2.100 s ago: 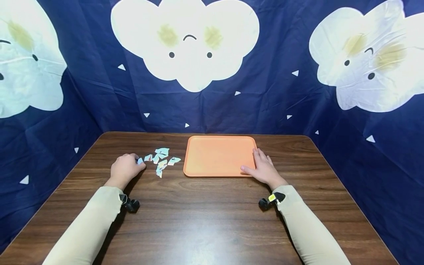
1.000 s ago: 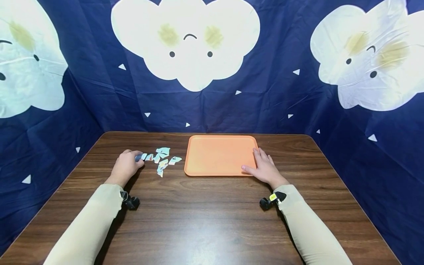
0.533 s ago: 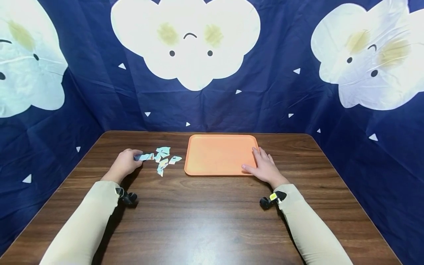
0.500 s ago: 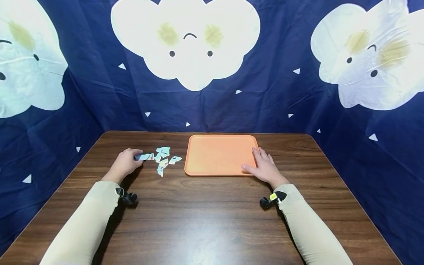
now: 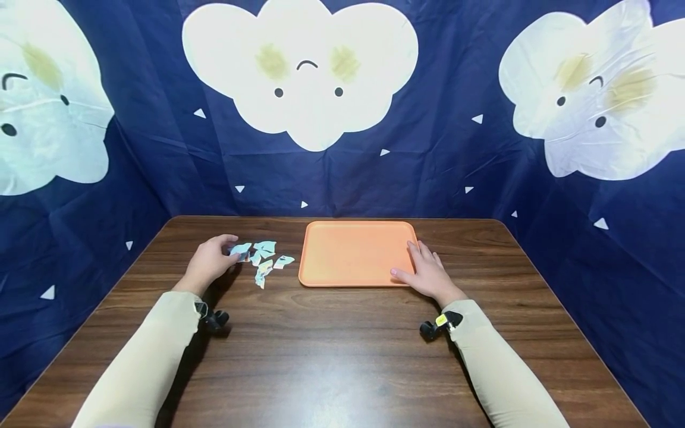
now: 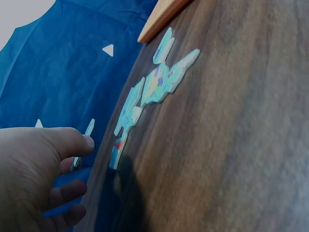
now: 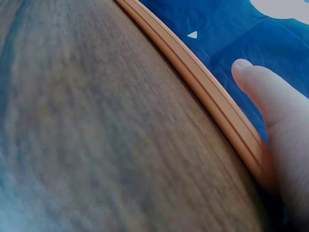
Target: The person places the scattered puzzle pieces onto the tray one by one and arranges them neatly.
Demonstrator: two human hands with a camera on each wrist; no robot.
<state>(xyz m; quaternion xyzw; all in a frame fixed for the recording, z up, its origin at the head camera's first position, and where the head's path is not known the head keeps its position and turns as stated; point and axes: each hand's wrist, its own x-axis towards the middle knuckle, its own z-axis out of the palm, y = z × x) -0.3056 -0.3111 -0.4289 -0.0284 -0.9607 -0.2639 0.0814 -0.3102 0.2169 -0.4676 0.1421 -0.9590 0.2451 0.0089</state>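
Observation:
In the head view my left hand (image 5: 210, 261) is at the left end of a cluster of flat, light-blue printed puzzle pieces (image 5: 264, 267). It pinches one puzzle piece (image 6: 90, 126) between thumb and fingers, raised above the table in the left wrist view, mostly edge-on there. Just beyond it lie the other pieces, close together with irregular outlines; one bears a red mark. My right hand (image 5: 430, 276) rests over the right rim of an orange tray (image 5: 353, 252), fingers extended and thumb across the near right corner. The right wrist view shows that thumb (image 7: 270, 92) above the tray's rim.
The brown wooden table (image 5: 321, 345) carries the tray and the pieces. A dark blue curtain (image 5: 321, 184) with white clouds stands behind the table's far edge and along both sides. The tray lies right of the pieces, near the far edge.
My left hand first slid a piece rightward up to its neighbours, and now holds a piece raised, a little farther right and forward. The right hand and the tray stay in place.

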